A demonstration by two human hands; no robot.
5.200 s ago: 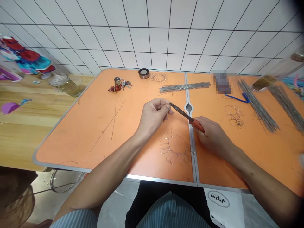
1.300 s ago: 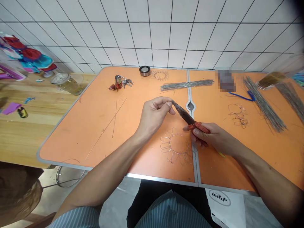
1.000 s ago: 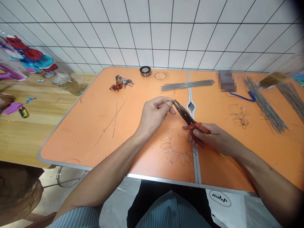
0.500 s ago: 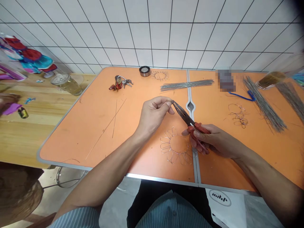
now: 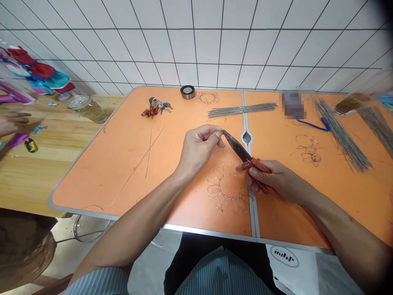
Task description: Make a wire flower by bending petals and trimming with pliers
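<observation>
My right hand (image 5: 270, 178) is closed around the red handles of long-nose pliers (image 5: 238, 146). The jaws look pressed together and point up-left to the fingertips of my left hand (image 5: 201, 143). Thumb and forefinger of that hand are pinched at the jaw tips; whatever they hold is too small to make out. Below the pliers, a flower-shaped wire ring (image 5: 220, 187) with looped petals lies on the orange table (image 5: 181, 205). To the left lie two thin straight wires (image 5: 135, 166), one crossing the other.
Toward the back are keys (image 5: 158, 107), a tape roll (image 5: 187, 92), another wire ring (image 5: 207, 97) and a wire bundle (image 5: 242, 110). At right lie bent wire loops (image 5: 310, 150) and a thicker wire bundle (image 5: 345, 137). A co-worker's hand (image 5: 14, 123) and a jar (image 5: 87, 108) are at far left.
The plier handles have closed together and the jaws, slightly apart before, now meet. My left hand has stayed in place. The co-worker's hand at far left has shifted.
</observation>
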